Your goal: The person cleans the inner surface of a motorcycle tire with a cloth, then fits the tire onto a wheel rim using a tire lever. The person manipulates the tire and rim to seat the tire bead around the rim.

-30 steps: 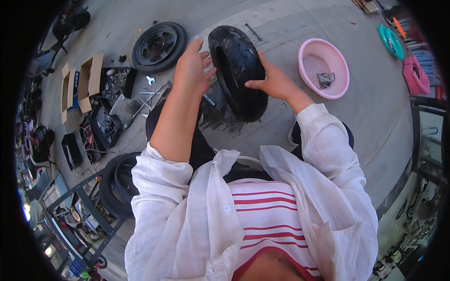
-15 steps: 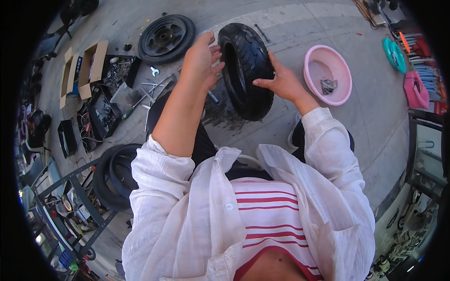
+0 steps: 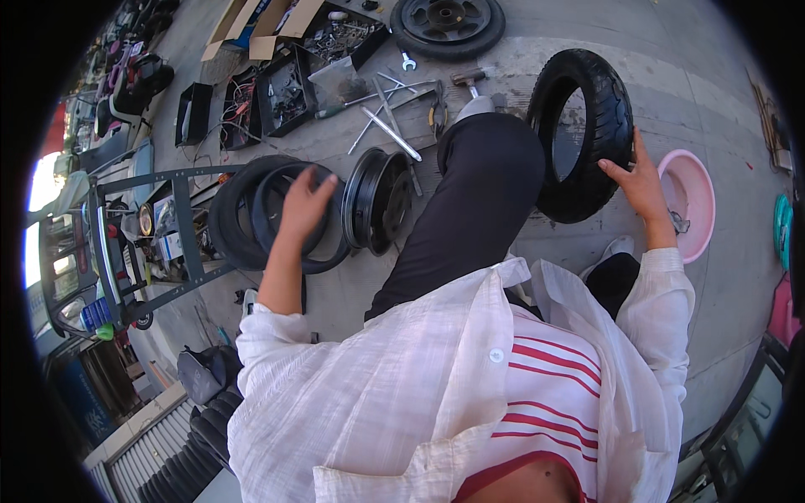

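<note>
A black scooter tire (image 3: 599, 126) with a wet-looking tread stands upright on the ground to the right of my bent knee. My right hand (image 3: 641, 189) holds it by the right side, thumb and fingers spread over the tread. To the left, my left hand (image 3: 307, 204) hovers with fingers apart and holds nothing; it is slightly blurred. Below that hand lie a black tire (image 3: 231, 220) and a thinner black rubber ring (image 3: 267, 201), partly covered by the hand. Just right of them a bare black wheel rim (image 3: 387, 201) stands on edge.
Metal bars (image 3: 392, 134), pliers (image 3: 438, 116), a hammer (image 3: 470, 77) and a wrench (image 3: 408, 60) lie beyond the rim. Farther off are black parts trays (image 3: 285, 92), cardboard boxes (image 3: 277, 25) and a tired wheel (image 3: 449, 17). A metal frame (image 3: 186, 220) stands left, a pink basin (image 3: 709, 201) right.
My view has swung left, bringing the bare rim into sight. My left hand has left the standing tire's side and moved left over the rubber rings. My right hand stays on the tire.
</note>
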Available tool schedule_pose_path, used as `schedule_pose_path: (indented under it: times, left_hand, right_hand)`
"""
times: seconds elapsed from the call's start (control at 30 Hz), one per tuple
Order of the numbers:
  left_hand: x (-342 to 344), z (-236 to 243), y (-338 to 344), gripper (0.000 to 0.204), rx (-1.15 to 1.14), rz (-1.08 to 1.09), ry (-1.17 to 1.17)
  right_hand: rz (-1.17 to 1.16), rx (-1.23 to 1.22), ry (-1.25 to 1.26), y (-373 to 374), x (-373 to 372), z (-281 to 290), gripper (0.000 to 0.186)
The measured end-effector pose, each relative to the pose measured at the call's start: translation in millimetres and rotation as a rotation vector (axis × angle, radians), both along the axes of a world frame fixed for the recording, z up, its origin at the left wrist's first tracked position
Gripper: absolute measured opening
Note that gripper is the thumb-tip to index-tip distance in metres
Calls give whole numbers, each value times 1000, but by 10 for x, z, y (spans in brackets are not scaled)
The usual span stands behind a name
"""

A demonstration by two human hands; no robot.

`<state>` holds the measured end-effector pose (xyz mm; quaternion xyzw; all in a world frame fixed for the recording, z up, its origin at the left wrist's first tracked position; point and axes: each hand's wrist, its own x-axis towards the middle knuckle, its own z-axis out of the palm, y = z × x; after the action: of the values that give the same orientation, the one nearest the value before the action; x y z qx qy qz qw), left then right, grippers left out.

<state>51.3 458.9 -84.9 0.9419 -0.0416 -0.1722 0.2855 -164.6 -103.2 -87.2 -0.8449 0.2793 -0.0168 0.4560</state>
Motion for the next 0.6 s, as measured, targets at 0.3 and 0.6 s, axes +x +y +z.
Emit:
schedule_pose_path:
  times: [0.3, 0.6]
  left_hand:
    - [-723, -786, -170, 96, 263, -17, -67]
    - [-557, -686, -338, 96, 421, -50, -16]
  right_hand:
    - [2, -151, 24, 44, 8, 44, 112]
    - [21, -183, 111, 178, 21, 172, 113]
